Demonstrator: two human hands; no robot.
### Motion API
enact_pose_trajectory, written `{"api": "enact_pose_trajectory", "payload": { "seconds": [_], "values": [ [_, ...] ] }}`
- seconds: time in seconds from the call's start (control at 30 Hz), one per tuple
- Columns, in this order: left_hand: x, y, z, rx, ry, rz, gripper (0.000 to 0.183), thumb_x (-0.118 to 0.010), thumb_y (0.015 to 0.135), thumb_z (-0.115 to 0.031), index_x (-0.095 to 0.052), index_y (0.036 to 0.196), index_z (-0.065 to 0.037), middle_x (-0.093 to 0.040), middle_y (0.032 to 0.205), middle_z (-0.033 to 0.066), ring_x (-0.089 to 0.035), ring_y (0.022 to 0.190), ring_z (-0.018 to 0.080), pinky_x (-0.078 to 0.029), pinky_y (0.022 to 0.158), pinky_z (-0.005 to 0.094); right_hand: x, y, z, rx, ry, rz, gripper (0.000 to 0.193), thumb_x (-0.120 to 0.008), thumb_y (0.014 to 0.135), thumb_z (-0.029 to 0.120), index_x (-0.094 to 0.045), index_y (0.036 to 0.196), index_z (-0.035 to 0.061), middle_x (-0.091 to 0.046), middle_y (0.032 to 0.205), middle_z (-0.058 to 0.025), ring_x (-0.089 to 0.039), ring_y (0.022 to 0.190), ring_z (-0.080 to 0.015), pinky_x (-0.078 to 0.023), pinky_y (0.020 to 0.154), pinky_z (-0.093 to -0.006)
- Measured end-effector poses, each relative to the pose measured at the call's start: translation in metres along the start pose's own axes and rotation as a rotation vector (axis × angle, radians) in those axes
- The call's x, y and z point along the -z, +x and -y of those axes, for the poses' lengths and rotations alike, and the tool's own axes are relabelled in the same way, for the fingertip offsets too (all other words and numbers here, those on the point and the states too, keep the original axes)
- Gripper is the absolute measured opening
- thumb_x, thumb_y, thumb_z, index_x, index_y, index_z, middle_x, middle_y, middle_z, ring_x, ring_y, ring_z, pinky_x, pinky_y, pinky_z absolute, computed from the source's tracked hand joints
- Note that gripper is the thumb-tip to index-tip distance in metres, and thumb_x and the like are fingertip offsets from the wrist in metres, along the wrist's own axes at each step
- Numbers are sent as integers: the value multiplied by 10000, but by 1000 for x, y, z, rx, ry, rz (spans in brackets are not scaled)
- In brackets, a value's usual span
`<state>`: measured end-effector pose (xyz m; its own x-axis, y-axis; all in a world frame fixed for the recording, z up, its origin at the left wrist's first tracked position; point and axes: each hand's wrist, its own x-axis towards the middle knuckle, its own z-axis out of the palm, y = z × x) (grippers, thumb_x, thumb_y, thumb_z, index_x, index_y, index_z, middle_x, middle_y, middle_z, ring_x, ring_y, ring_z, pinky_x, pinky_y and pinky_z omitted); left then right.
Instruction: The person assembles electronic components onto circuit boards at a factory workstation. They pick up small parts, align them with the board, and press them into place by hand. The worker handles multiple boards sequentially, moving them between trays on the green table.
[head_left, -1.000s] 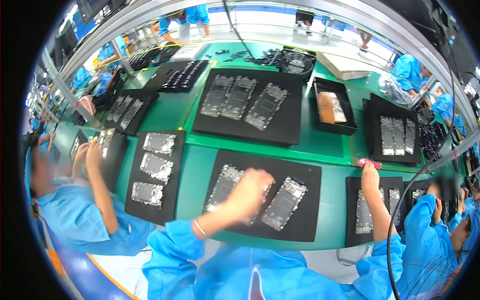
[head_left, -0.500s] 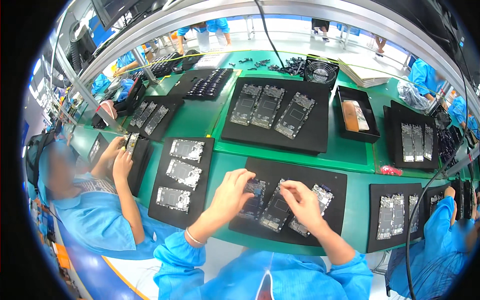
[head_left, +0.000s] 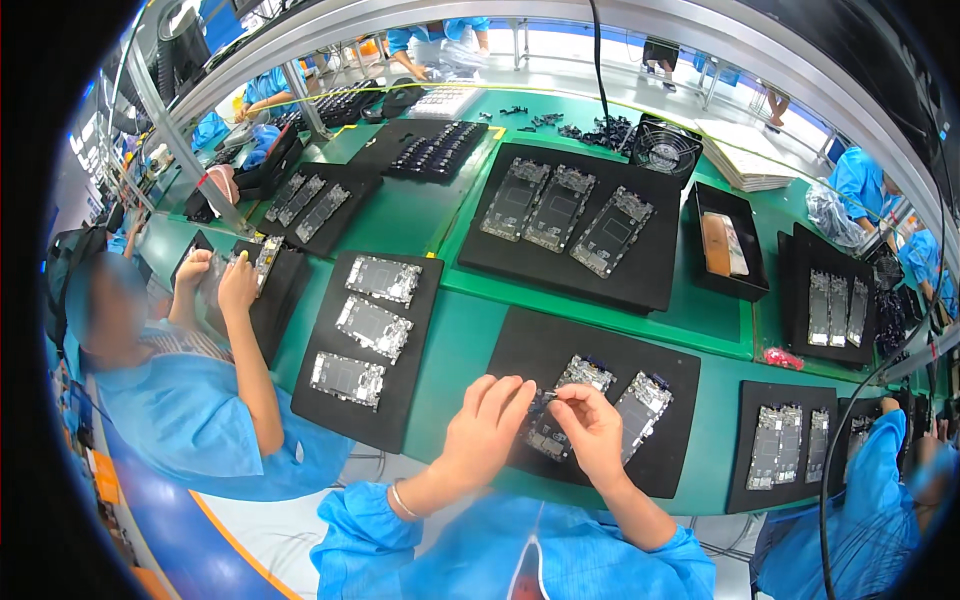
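Note:
My left hand (head_left: 485,432) and my right hand (head_left: 592,432) meet above a black foam mat (head_left: 655,470) at the table's near edge. Fingertips of both close around a small dark piece (head_left: 543,398), mostly hidden, whose kind I cannot make out. Under and between the hands lies a circuit board (head_left: 588,372), partly covered by my right fingers. Just right of my right hand another circuit board (head_left: 643,408) rests slanted on the mat.
Left of me, a mat (head_left: 408,400) carries three boards; a co-worker (head_left: 180,400) sits beyond. Farther back stand a mat stack (head_left: 610,285) with three boards, a black open box (head_left: 735,285) and a fan (head_left: 665,150). A cable (head_left: 822,500) hangs at right.
My hands have come closer together, the left moving right and down. The leftmost board on my mat no longer shows where it lay. The whole view has shifted slightly.

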<state>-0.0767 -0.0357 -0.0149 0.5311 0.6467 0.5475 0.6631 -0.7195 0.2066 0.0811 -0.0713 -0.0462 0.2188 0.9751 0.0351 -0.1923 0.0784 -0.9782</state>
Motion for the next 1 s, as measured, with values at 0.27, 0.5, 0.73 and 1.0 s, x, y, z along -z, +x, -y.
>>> {"api": "enact_pose_trajectory", "payload": {
  "seconds": [0.27,0.5,0.73,1.0],
  "values": [
    [3,-5,-5,-42,35,-25,542,-608,670,-36,-525,1204,-64,-500,1161,81,-478,1042,293,-522,737,306,1,-3,-6,56,-55,-1,127,-599,848,-35,-559,964,0,-575,931,-26,-563,836,-70,-468,741,-203],
    [6,-3,-9,-25,16,-39,423,-707,707,-54,-585,1111,-76,-539,1078,79,-521,956,298,-503,726,346,2,-3,-6,89,-74,14,111,-604,841,-37,-558,934,2,-572,922,-27,-558,823,-75,-468,732,-208],
    [1,6,4,-29,-37,9,474,-705,687,-42,-562,1138,-73,-535,1097,87,-510,988,325,-499,751,365,3,11,-5,58,-63,29,151,-650,826,44,-571,950,9,-599,935,-49,-577,845,-98,-474,760,-235],
    [-82,70,64,105,-127,515,674,-767,656,-235,-465,1234,-63,-480,1211,130,-409,1152,366,-395,939,431,68,26,-19,27,-128,-199,211,-583,895,95,-557,1091,22,-592,1013,-43,-568,921,-109,-450,839,-238]
  ]
}}
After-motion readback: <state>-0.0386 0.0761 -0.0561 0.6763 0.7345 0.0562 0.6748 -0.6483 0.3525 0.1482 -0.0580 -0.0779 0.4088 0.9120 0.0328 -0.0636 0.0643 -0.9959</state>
